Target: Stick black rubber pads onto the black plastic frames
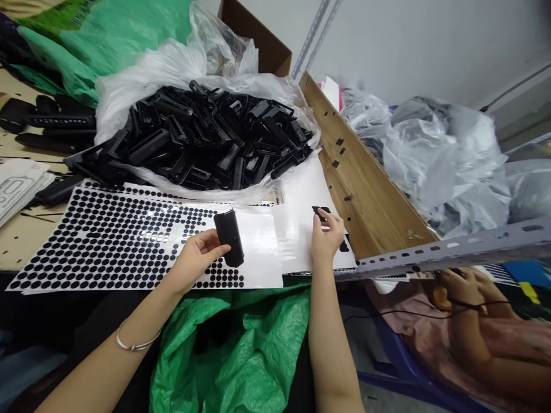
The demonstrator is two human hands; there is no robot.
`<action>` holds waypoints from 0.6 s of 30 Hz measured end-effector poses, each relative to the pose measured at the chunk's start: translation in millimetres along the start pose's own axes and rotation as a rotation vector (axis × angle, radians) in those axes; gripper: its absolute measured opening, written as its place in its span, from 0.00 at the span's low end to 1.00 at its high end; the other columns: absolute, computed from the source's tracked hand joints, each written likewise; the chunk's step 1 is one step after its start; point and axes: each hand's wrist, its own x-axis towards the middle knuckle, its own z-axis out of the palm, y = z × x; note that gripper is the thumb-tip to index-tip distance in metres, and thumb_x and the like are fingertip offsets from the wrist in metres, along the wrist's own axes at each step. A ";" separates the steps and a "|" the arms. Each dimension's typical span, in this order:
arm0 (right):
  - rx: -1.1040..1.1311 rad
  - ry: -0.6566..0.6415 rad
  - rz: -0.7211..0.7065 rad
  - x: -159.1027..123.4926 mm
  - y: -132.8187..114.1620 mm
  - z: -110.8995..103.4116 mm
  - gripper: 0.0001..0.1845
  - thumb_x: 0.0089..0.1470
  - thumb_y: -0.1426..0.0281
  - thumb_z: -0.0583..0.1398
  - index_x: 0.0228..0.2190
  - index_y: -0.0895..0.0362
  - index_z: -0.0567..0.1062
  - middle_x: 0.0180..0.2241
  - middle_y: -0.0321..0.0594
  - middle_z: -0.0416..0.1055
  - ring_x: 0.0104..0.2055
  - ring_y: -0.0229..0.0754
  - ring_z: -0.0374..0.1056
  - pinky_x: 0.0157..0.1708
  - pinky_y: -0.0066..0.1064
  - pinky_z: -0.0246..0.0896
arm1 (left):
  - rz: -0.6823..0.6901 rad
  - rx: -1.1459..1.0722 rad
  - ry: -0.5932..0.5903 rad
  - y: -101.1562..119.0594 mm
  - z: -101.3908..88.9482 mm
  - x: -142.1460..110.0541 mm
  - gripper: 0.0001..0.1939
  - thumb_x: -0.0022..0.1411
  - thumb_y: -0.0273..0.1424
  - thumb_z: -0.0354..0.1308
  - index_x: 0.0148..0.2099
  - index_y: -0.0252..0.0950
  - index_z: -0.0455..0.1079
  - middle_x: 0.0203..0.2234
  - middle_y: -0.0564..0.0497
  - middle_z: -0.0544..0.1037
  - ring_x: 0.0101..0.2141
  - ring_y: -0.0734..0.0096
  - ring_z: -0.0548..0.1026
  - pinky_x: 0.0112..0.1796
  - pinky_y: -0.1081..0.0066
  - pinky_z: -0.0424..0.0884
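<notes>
My left hand (198, 253) grips a black plastic casing (229, 237), held upright over a white sheet of black round stickers (116, 238). My right hand (327, 234) pinches a small black sticker (321, 212) with its fingertips above a second, mostly bare white backing sheet (297, 229). A few more small black pads lie on that sheet near my right hand.
A large pile of black plastic casings (215, 140) fills a clear plastic bag behind the sheets. A wooden board (361, 183) slants along the right, a grey perforated metal rail (451, 252) crosses below it. Green bags lie at my lap and far left. Another person's arm (469, 292) is at lower right.
</notes>
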 end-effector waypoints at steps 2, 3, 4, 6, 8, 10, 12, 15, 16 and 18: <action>-0.202 0.000 0.080 18.6 21.8 -10.1 0.18 0.49 0.71 0.58 0.43 0.63 0.77 0.43 0.50 0.64 0.43 0.48 0.64 0.49 0.44 0.59 | -0.012 0.032 0.009 0.2 -3.5 -2.3 0.17 0.47 0.40 0.70 0.39 0.37 0.77 0.34 0.46 0.82 0.37 0.59 0.78 0.42 0.63 0.74; -0.253 -0.020 0.101 24.1 30.1 -13.9 0.18 0.48 0.72 0.59 0.41 0.64 0.78 0.41 0.50 0.64 0.43 0.49 0.64 0.50 0.44 0.58 | -0.016 0.051 0.011 -0.1 -5.0 -3.2 0.18 0.47 0.40 0.70 0.39 0.37 0.77 0.34 0.47 0.82 0.37 0.59 0.78 0.41 0.63 0.74; -0.283 -0.043 0.111 27.4 36.3 -16.8 0.17 0.47 0.72 0.59 0.40 0.65 0.78 0.40 0.49 0.64 0.43 0.49 0.64 0.51 0.44 0.58 | -0.013 0.064 0.017 -0.6 -6.3 -3.9 0.18 0.47 0.40 0.70 0.40 0.38 0.77 0.34 0.47 0.82 0.36 0.59 0.78 0.40 0.63 0.74; -0.297 -0.075 0.110 29.6 43.2 -19.5 0.14 0.47 0.71 0.59 0.37 0.63 0.78 0.37 0.46 0.64 0.40 0.48 0.63 0.49 0.43 0.58 | 0.000 0.078 0.028 -1.9 -7.5 -4.4 0.18 0.47 0.40 0.70 0.40 0.38 0.77 0.34 0.47 0.82 0.36 0.60 0.78 0.40 0.63 0.74; -0.306 -0.095 0.114 29.2 44.7 -20.1 0.12 0.47 0.71 0.59 0.35 0.61 0.78 0.35 0.45 0.64 0.39 0.47 0.63 0.47 0.43 0.59 | 0.010 0.085 0.028 -2.8 -6.3 -4.3 0.18 0.47 0.40 0.70 0.40 0.39 0.77 0.33 0.48 0.82 0.35 0.60 0.78 0.40 0.63 0.74; -0.305 -0.103 0.127 29.1 44.0 -20.5 0.10 0.46 0.71 0.59 0.33 0.59 0.76 0.34 0.43 0.64 0.37 0.47 0.62 0.46 0.43 0.59 | 0.009 0.089 0.011 -3.1 -3.4 -4.0 0.17 0.48 0.41 0.69 0.40 0.39 0.77 0.33 0.48 0.82 0.35 0.61 0.78 0.40 0.64 0.74; -0.290 -0.098 0.145 30.0 42.9 -21.4 0.07 0.45 0.71 0.60 0.31 0.58 0.74 0.33 0.42 0.64 0.36 0.47 0.62 0.45 0.44 0.58 | 0.000 0.087 -0.003 -3.0 -0.2 -3.7 0.17 0.48 0.41 0.69 0.39 0.39 0.77 0.33 0.47 0.82 0.36 0.60 0.78 0.40 0.63 0.75; -0.232 -0.068 0.164 31.4 42.3 -23.2 0.03 0.45 0.71 0.60 0.26 0.56 0.70 0.32 0.41 0.63 0.35 0.46 0.61 0.44 0.45 0.58 | -0.013 0.075 -0.012 -3.3 2.6 -2.9 0.17 0.49 0.42 0.69 0.40 0.38 0.77 0.35 0.46 0.82 0.38 0.58 0.78 0.41 0.62 0.74; -0.201 -0.051 0.167 31.4 42.4 -23.8 0.04 0.45 0.71 0.60 0.24 0.56 0.68 0.32 0.40 0.63 0.34 0.45 0.60 0.44 0.45 0.58 | -0.015 0.068 -0.011 -3.6 2.9 -2.4 0.18 0.49 0.41 0.69 0.40 0.38 0.77 0.35 0.46 0.82 0.39 0.58 0.78 0.42 0.61 0.74; -0.120 -0.006 0.168 30.5 42.9 -25.7 0.06 0.44 0.70 0.60 0.23 0.55 0.66 0.32 0.40 0.62 0.35 0.44 0.60 0.45 0.45 0.59 | -0.012 0.046 -0.009 -4.2 2.8 -1.6 0.17 0.50 0.41 0.68 0.41 0.37 0.76 0.37 0.46 0.81 0.40 0.58 0.78 0.44 0.61 0.73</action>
